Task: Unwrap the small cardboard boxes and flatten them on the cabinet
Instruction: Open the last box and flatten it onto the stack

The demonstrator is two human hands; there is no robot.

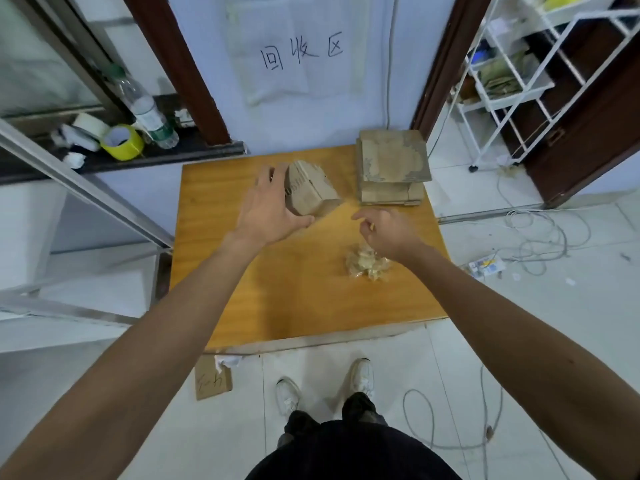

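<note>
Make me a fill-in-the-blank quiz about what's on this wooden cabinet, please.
1. The left hand grips a small cardboard ____.
2. The flattened stack sits at the cabinet's far ____ corner.
3. The crumpled tape wad lies by the ____ wrist.
4. The person's shoes are ____.
Missing words: box, right, right, white.

— How is the tabletop (294,289) looking?
— It is showing smooth orange wood with a soft sheen. The small cardboard boxes (311,192) are looking matt brown, their edges ribbed.
— And the flattened stack (393,161)?
— Its top paper is peeling in rough patches. The crumpled wrap (367,265) is glinting like clear plastic.
</note>
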